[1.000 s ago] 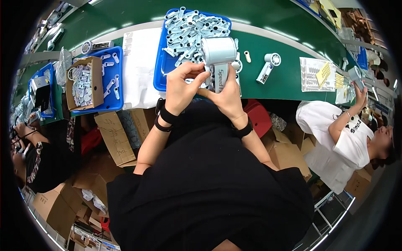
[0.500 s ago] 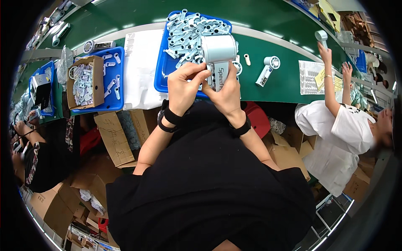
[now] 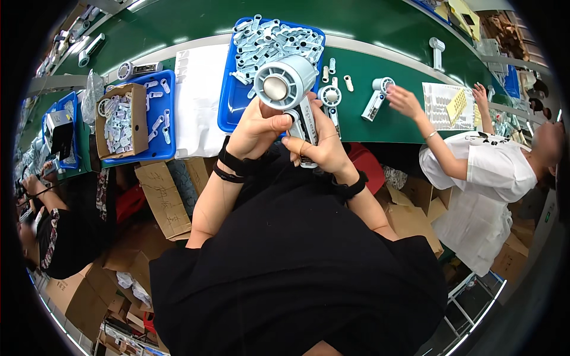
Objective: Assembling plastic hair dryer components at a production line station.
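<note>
A light-blue handheld fan (image 3: 287,80) is between my hands, its round grille with a silvery centre turned toward me. My right hand (image 3: 323,142) is closed around the handle, and its thumb lies across the lower part. Under the fan head, my left hand (image 3: 258,127) grips the upper handle, thumb pressed at its side. The handle's side looks uncovered, with dark inner parts showing. Just beyond my hands stands a blue tray (image 3: 233,110) heaped with pale-blue handle covers (image 3: 270,44). Another fan (image 3: 330,96) lies right of the held one.
A fan (image 3: 374,105) and small covers (image 3: 348,83) lie on the green table (image 3: 409,133) to the right. At left, a blue tray (image 3: 169,133) holds a cardboard box (image 3: 139,115) of parts. A co-worker's hand (image 3: 407,102) reaches in from the right. Cartons (image 3: 163,199) stand below.
I have turned the held fan so its grille faces me and brought it slightly closer. The co-worker on the right has let go of a fan on the far surface and stretched a hand leftward.
</note>
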A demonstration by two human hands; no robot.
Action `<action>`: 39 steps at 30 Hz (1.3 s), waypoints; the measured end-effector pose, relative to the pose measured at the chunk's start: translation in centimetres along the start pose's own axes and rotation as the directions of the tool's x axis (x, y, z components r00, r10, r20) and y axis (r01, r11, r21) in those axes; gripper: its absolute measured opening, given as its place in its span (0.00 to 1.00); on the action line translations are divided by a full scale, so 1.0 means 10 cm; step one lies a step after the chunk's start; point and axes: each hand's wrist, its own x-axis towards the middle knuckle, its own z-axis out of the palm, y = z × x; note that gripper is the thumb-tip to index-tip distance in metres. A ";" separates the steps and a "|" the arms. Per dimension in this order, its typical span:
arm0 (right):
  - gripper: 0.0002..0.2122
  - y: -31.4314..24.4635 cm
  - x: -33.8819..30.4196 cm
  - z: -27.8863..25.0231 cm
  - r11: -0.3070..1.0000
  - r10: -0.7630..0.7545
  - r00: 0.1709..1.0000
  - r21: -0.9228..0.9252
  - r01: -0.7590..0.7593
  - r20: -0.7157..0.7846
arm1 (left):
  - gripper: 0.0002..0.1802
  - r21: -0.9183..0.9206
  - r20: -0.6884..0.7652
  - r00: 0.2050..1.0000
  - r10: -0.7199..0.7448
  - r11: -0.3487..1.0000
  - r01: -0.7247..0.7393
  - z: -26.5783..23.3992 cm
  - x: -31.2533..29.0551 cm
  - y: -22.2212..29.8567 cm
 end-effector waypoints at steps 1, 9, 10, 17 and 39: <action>0.25 0.00 0.00 0.00 1.000 -0.002 1.000 0.000 0.002 -0.001 | 0.35 0.027 -0.015 1.000 0.006 1.000 -0.006 0.02 -0.01 0.00; 0.31 0.05 0.01 -0.04 0.999 0.001 0.998 0.044 -0.004 0.055 | 0.33 0.133 -0.099 0.991 0.089 0.988 -0.075 0.03 -0.03 -0.06; 0.31 0.05 0.01 -0.04 0.998 0.006 0.999 0.056 -0.009 0.051 | 0.32 0.143 -0.107 0.989 0.104 0.986 -0.088 0.02 -0.02 -0.07; 0.27 0.02 0.00 0.01 0.996 -0.036 0.999 0.078 0.035 0.013 | 0.30 0.323 -0.066 0.974 0.216 0.928 -0.184 0.08 -0.05 -0.08; 0.19 -0.09 -0.02 -0.04 0.995 0.095 0.988 0.001 -0.096 0.118 | 0.34 0.527 -0.090 0.994 0.063 0.850 -0.006 0.10 -0.09 0.13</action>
